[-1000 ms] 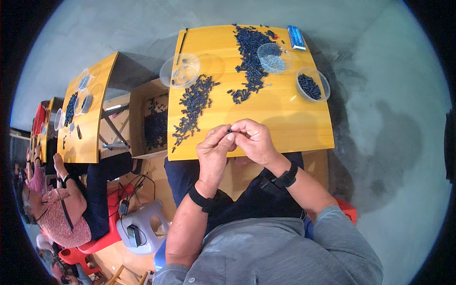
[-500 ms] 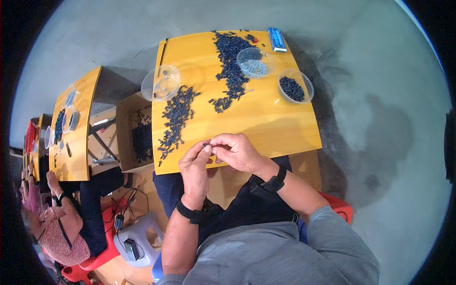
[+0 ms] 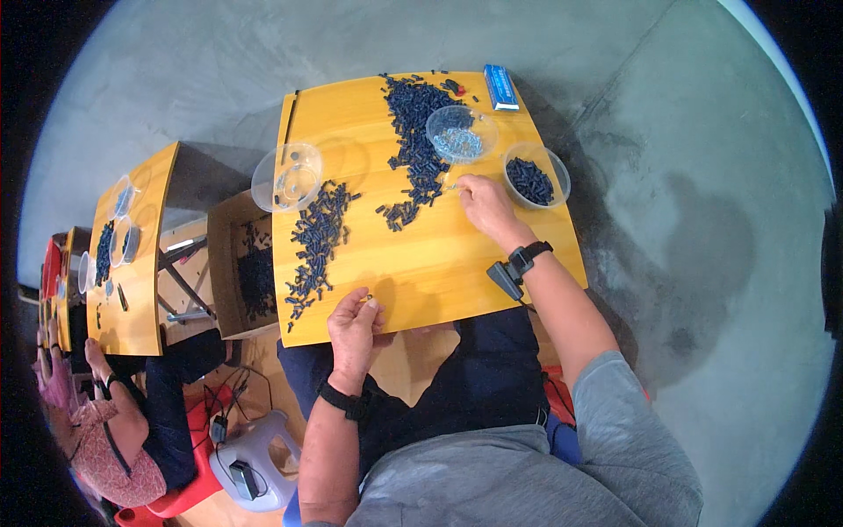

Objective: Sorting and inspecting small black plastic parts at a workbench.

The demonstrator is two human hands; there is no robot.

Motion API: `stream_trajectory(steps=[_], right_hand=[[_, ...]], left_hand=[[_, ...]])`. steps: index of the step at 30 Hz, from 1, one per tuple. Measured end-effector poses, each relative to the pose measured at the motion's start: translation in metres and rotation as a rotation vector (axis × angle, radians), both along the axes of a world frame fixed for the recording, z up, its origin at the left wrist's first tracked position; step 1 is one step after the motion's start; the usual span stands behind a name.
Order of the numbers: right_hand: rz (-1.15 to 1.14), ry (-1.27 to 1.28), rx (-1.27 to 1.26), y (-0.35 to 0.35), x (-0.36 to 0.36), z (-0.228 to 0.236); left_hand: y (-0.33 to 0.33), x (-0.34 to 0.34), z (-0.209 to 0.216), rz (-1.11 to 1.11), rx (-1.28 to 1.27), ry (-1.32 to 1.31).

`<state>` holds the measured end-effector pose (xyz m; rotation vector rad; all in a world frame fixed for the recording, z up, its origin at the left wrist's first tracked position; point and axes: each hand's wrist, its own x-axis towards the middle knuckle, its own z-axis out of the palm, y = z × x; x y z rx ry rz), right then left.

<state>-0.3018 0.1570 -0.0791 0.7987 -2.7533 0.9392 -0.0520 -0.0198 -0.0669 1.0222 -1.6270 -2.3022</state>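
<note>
At the near edge of the yellow table [image 3: 421, 272], my left hand [image 3: 353, 327] is closed, its thumb and forefinger pinching a tiny piece [image 3: 370, 298] too small to make out. My right hand [image 3: 488, 209] reaches out over the table, fingertips drawn together beside small shiny bits. Whether those fingers hold one, I cannot see. Just beyond them stands a clear tub [image 3: 460, 147] of small silvery-blue parts. A long heap of short black cylindrical pieces [image 3: 413, 123] lies left of that tub. Another clear tub [image 3: 530, 183], right of my right hand, contains more black pieces.
A second heap of black pieces [image 3: 318, 235] lies at the table's left, beside a clear tub [image 3: 299, 180] overhanging the edge. A blue box [image 3: 500, 88] sits at the far right corner. Left of the table are a cardboard box [image 3: 230, 290] and a co-worker [image 3: 118, 439] at another table.
My hands were together at the near edge. The right has moved forward and right to beside the tub of silvery parts; the left stays near the edge, slightly lower in view.
</note>
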Motion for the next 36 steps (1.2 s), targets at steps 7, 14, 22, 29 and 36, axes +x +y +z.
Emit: stream_trajectory(steps=[7,14,22,29,36], right_hand=[[0.08,0.017,0.194,-0.019,-0.004,0.011],[0.08,0.093,0.243,-0.02,-0.008,-0.003],[-0.043,0.014,-0.086,-0.008,0.007,-0.01],[-0.043,-0.627,-0.553,-0.008,0.049,0.007],[0.378,-0.799,-0.615,-0.027,0.13,0.087]], left_hand=[[-0.008,-0.004,0.001,-0.077,-0.019,-0.083],[-0.007,-0.004,0.004,-0.075,0.034,-0.091],[-0.011,0.003,-0.018,-0.073,-0.022,0.014],[-0.001,0.016,-0.003,-0.051,-0.029,0.082],[0.011,0.027,0.05,-0.106,0.036,0.21]])
